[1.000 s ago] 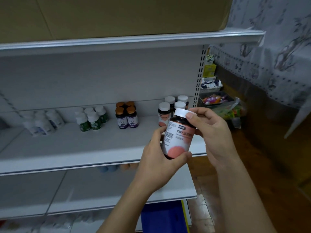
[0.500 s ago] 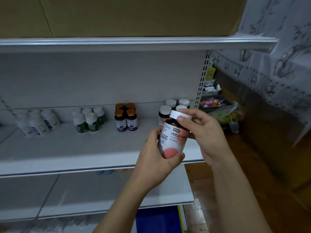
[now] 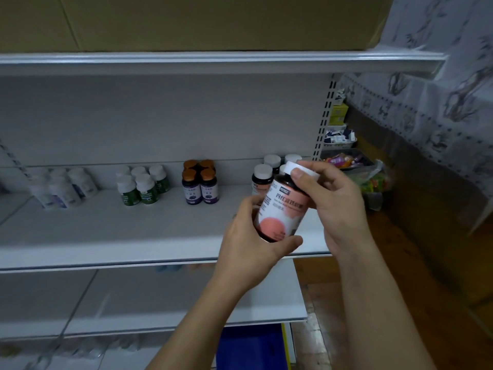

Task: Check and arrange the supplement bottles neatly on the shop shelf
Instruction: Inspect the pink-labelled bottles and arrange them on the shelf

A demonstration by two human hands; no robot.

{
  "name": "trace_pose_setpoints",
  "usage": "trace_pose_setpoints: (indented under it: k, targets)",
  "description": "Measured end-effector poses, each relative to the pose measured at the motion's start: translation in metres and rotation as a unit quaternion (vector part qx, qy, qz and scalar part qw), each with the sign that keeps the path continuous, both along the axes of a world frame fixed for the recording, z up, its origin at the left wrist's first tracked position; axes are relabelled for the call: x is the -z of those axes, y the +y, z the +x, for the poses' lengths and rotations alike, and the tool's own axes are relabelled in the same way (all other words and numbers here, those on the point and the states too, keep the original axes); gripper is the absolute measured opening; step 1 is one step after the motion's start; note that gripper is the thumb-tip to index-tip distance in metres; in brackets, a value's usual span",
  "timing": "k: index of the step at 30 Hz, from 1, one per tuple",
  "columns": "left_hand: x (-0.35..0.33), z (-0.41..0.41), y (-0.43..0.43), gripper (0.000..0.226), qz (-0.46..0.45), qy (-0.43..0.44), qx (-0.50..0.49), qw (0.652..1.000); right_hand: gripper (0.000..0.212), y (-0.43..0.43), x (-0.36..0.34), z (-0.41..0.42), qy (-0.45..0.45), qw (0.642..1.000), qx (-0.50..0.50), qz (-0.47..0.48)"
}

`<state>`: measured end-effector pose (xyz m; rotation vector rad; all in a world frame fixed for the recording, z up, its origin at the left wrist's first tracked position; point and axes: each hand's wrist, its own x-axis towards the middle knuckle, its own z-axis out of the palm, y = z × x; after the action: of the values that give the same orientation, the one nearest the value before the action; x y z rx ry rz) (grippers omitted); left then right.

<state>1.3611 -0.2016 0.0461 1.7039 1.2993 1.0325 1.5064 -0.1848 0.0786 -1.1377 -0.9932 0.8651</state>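
The supplement bottle (image 3: 280,206) is round and dark brown, with a white screw cap (image 3: 290,166) and a white label that bears a large salmon-pink disc, a second pink patch higher up and dark printed characters. It is tilted, with the cap leaning up and to the right, and is held in the air just over the front edge of the middle shelf (image 3: 120,236), near that shelf's right end. The left hand (image 3: 248,244) grasps the bottle's lower half, with the thumb curled across the bottom front and the fingers wrapped behind. The right hand (image 3: 336,201) comes in from the right and clasps the cap, its fingers curled round it and one fingertip pressed on the rim. Both bare forearms rise from the lower edge of the view. Four clusters stand along the shelf's back edge. Matching dark white-capped bottles (image 3: 262,176) are at the right end, directly behind the held one. To their left are brown-capped purple-label bottles (image 3: 200,186), then green-label bottles (image 3: 141,186), then white bottles (image 3: 64,189) near the left end. A cardboard box (image 3: 186,20) sits on the top shelf.
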Motion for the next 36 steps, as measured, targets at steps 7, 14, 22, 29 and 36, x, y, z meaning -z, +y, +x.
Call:
trace_pose_setpoints:
  k: [7, 14, 22, 29, 36]
  targets:
    - [0.005, 0.017, -0.006, 0.075, -0.018, -0.011, 0.013, 1.0, 0.029, -0.008, 0.003, 0.02, 0.008, 0.997, -0.069, -0.017]
    - [0.01, 0.034, -0.018, 0.085, -0.033, -0.024, 0.016, 0.999, 0.036, -0.024, 0.009, 0.031, 0.057, 0.99, -0.132, -0.005]
    - [0.005, 0.034, -0.016, 0.083, -0.019, -0.001, 0.032, 0.999, 0.027, -0.029, 0.007, 0.034, 0.045, 0.994, -0.097, 0.008]
    - [0.001, 0.026, -0.018, 0.076, -0.015, -0.009, 0.039, 0.999, 0.021, -0.026, 0.005, 0.035, 0.057, 0.993, -0.1, 0.019]
    - [0.006, 0.026, -0.018, 0.077, 0.022, 0.054, 0.015, 0.998, 0.018, -0.022, 0.004, 0.028, 0.018, 0.999, -0.036, 0.016]
